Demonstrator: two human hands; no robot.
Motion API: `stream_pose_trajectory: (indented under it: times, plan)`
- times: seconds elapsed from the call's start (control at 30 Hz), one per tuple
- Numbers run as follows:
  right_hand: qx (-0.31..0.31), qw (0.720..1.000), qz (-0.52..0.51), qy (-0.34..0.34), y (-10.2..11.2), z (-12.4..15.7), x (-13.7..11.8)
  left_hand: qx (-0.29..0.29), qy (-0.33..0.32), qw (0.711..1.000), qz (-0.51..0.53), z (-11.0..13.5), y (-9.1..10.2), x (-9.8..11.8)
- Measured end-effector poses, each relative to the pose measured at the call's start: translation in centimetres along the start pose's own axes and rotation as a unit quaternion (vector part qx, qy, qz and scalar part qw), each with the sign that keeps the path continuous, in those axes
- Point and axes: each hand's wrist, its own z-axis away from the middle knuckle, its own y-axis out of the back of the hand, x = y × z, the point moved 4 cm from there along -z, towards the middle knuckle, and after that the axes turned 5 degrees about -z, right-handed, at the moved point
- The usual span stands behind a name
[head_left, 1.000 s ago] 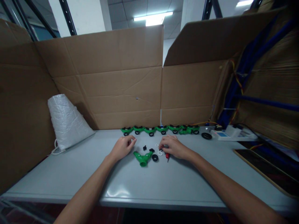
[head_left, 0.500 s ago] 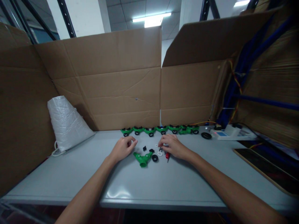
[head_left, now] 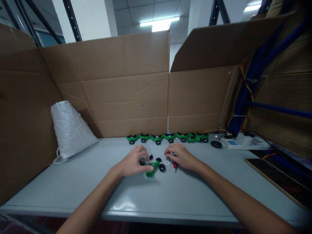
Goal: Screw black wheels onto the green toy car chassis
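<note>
My left hand (head_left: 135,161) is over the green plastic toy part (head_left: 150,173), thumb and fingers apart around its left side and hiding some of it. A round opening on the part faces me. Beside it lie a black wheel-like ring (head_left: 162,167) and small black pieces (head_left: 159,159). My right hand (head_left: 180,156) rests low over small rings, its fingers curled and their tips close together; what they pinch, if anything, is too small to make out. Under and next to those fingers are a white ring (head_left: 167,163) and a red-handled screwdriver (head_left: 175,165).
Several green toy pieces with black wheels (head_left: 158,140) stand in a row along the cardboard wall (head_left: 122,94). A black ring (head_left: 216,144) and a white power strip (head_left: 248,143) lie at back right. A white foam bag (head_left: 71,130) leans at left; a dark panel (head_left: 275,178) sits right.
My left hand has moved right and toward me, onto the green toy part, with its fingers spreading. The right hand stays at the small rings. The view has tilted slightly.
</note>
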Motion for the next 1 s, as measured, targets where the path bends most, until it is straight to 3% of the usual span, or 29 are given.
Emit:
stream_pose_trajectory:
  times: [0.17,0.33,0.47,0.57,0.67,0.87,1.0]
  plan:
    - [0.004,1.0,0.005,-0.002,-0.1,-0.1,-0.2,-0.046,-0.005,0.999,-0.019,0.2,-1.0,0.7]
    - [0.004,1.0,0.004,0.002,-0.1,0.0,-0.3,-0.036,-0.008,0.999,-0.01,-0.1,-1.5,0.8]
    - [0.023,1.0,-0.002,0.009,0.1,0.0,-0.4,0.079,0.006,0.997,0.011,-0.3,-0.7,0.6]
    - [0.039,0.999,-0.009,0.012,0.1,0.0,-0.7,0.195,0.032,0.98,0.0,-0.2,0.2,0.3]
    - [0.045,0.999,-0.014,0.015,-0.1,-0.1,-1.2,0.264,0.065,0.962,0.007,0.0,0.5,-0.3]
    - [0.053,0.998,-0.023,0.016,0.1,0.0,-1.7,0.274,0.191,0.938,0.094,0.0,-0.2,-2.5]
    - [0.07,0.997,-0.019,0.006,0.7,0.1,-1.4,0.264,0.206,0.922,0.194,-0.4,-0.9,-3.8]
